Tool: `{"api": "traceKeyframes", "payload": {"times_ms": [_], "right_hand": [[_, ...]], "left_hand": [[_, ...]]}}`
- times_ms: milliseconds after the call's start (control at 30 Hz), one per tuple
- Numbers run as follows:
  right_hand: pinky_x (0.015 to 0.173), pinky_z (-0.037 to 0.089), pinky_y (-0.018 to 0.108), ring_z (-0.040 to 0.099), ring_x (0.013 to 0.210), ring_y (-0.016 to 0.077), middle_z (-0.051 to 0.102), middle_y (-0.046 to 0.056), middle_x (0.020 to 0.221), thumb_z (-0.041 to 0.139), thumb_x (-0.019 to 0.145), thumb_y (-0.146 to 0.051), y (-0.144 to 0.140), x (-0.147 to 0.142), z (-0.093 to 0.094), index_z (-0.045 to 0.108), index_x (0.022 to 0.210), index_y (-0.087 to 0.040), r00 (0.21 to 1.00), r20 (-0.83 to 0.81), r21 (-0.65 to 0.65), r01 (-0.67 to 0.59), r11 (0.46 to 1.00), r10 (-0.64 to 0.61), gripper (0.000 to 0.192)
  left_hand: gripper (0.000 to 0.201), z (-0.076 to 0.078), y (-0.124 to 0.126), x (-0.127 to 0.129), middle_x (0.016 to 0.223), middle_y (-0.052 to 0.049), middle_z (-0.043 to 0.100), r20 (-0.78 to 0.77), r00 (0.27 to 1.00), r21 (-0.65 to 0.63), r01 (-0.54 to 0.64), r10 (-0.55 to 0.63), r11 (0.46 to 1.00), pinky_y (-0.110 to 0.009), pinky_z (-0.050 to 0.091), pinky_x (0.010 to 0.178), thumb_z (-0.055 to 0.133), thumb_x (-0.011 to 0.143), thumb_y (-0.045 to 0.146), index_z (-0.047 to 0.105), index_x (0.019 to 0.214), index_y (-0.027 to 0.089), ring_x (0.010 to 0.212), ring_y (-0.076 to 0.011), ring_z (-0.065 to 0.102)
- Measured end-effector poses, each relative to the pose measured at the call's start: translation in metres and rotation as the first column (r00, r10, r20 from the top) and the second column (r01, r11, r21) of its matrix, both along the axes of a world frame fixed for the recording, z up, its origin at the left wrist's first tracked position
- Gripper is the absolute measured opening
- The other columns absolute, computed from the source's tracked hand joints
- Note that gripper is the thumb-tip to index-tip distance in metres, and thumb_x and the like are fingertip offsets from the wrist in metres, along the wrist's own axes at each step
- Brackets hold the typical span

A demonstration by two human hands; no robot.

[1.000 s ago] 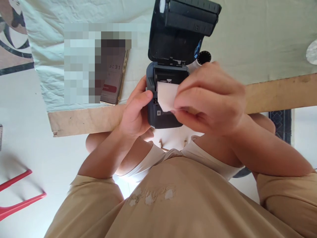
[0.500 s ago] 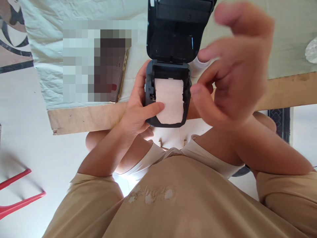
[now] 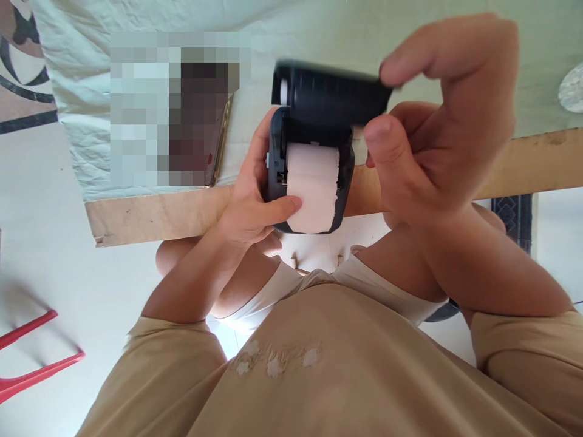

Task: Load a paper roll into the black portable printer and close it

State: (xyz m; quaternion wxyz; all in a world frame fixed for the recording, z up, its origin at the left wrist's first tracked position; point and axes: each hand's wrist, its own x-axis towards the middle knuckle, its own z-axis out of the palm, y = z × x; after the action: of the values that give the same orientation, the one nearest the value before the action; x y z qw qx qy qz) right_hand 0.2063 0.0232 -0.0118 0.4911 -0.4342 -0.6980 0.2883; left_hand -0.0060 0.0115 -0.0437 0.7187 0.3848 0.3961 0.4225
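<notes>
My left hand (image 3: pixel 255 206) is closed round the left side of a small black receipt printer (image 3: pixel 347 167), with the thumb lying on the paper roll (image 3: pixel 314 188) inside it. The white paper hangs over the printer's front, its right edge ragged. Hinged at the back, the printer lid (image 3: pixel 334 97) stands raised and partly tipped over the paper bay; it is blurred. My right hand (image 3: pixel 450 121) has its fingers curled at the lid's right end, the index fingertip on the corner and the thumb close to its lower edge.
A phone (image 3: pixel 200 127), partly pixelated, lies on the pale green cloth (image 3: pixel 91 109) left of the printer. The table's wooden edge (image 3: pixel 159 215) runs in front. A round whitish object (image 3: pixel 571 88) sits far right. Red legs (image 3: pixel 40 373) show on the floor at left.
The printer lid has swung from wide back toward the paper bay. My right hand has shifted slightly right, its index finger meeting the lid's corner. My left hand holds its place.
</notes>
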Motion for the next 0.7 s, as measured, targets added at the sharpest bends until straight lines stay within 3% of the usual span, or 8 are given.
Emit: {"api": "traceKeyframes", "payload": {"times_ms": [67,100,167,267,400,500,633,700], "right_hand": [[0.065,0.032,0.010,0.059,0.101,-0.0040,0.064,0.000,0.103,0.066,0.095,-0.023,0.002,-0.001,0.002,0.062,0.101,-0.013,0.999,-0.019,0.208,0.043,0.977,-0.040,0.012],[0.066,0.031,0.009,0.059,0.099,-0.0049,0.063,0.001,0.099,0.068,0.092,-0.019,0.002,0.000,0.002,0.063,0.096,-0.012,0.999,0.001,0.245,0.039,0.969,-0.041,0.010],[0.069,0.034,0.009,0.057,0.100,-0.0048,0.061,0.001,0.095,0.069,0.089,-0.015,0.002,0.003,0.002,0.066,0.093,-0.012,0.998,0.067,0.189,0.000,0.982,-0.013,0.006],[0.077,0.039,0.009,0.055,0.101,-0.0053,0.056,0.002,0.090,0.067,0.090,-0.014,-0.002,0.005,0.005,0.066,0.090,-0.014,0.994,0.082,0.106,-0.080,0.991,0.072,0.001],[0.069,0.036,0.006,0.052,0.094,-0.0070,0.062,-0.001,0.105,0.066,0.091,-0.014,-0.006,0.005,0.006,0.070,0.105,-0.018,0.976,0.116,0.065,-0.190,0.980,0.182,0.014],[0.066,0.037,0.007,0.046,0.085,-0.0085,0.061,0.001,0.110,0.066,0.092,-0.015,-0.006,0.005,0.003,0.075,0.103,-0.019,0.967,0.150,0.034,-0.215,0.976,0.208,0.015],[0.062,0.035,0.007,0.044,0.086,-0.0069,0.059,0.004,0.123,0.071,0.092,-0.026,-0.005,0.008,0.000,0.080,0.099,-0.023,0.974,0.148,0.009,-0.172,0.985,0.169,0.012],[0.062,0.038,0.008,0.039,0.081,-0.0088,0.056,0.004,0.132,0.070,0.094,-0.033,-0.006,0.009,-0.001,0.080,0.098,-0.022,0.968,0.162,-0.052,-0.185,0.981,0.191,0.016]], "left_hand": [[0.118,-0.005,0.000,-0.003,0.153,-0.011,0.065,0.010,1.000,0.026,0.021,-0.021,0.999,-0.042,0.067,0.106,0.094,0.052,0.034,0.037,0.156,0.031,0.138,-0.0321,0.071],[0.118,-0.008,0.000,-0.004,0.159,-0.010,0.061,0.017,0.999,0.053,0.031,-0.032,0.998,-0.043,0.067,0.109,0.094,0.052,0.034,0.038,0.156,0.033,0.140,-0.0318,0.070],[0.119,-0.016,0.000,-0.008,0.165,-0.007,0.055,0.031,0.998,0.117,0.053,-0.057,0.992,-0.043,0.066,0.110,0.096,0.051,0.038,0.040,0.155,0.036,0.142,-0.0313,0.068],[0.125,-0.024,0.000,-0.012,0.161,-0.008,0.057,0.019,0.995,0.165,0.096,-0.100,0.982,-0.042,0.069,0.097,0.097,0.050,0.043,0.035,0.159,0.038,0.133,-0.0303,0.072],[0.128,-0.029,0.000,-0.013,0.157,-0.008,0.059,0.028,0.994,0.165,0.104,-0.110,0.981,-0.038,0.068,0.092,0.094,0.055,0.039,0.028,0.164,0.039,0.133,-0.0290,0.073],[0.127,-0.033,-0.001,-0.012,0.149,-0.007,0.065,0.055,0.994,0.188,0.086,-0.098,0.978,-0.037,0.069,0.090,0.093,0.057,0.041,0.026,0.165,0.040,0.139,-0.0306,0.071],[0.119,-0.027,-0.007,-0.013,0.147,-0.006,0.068,0.039,0.999,0.155,0.031,-0.038,0.987,-0.032,0.067,0.078,0.091,0.065,0.049,0.030,0.167,0.043,0.137,-0.0305,0.073],[0.113,-0.016,-0.010,-0.012,0.147,-0.005,0.069,0.049,0.999,0.109,-0.001,-0.004,0.994,-0.033,0.069,0.082,0.093,0.065,0.050,0.038,0.164,0.044,0.141,-0.0304,0.070]]}}
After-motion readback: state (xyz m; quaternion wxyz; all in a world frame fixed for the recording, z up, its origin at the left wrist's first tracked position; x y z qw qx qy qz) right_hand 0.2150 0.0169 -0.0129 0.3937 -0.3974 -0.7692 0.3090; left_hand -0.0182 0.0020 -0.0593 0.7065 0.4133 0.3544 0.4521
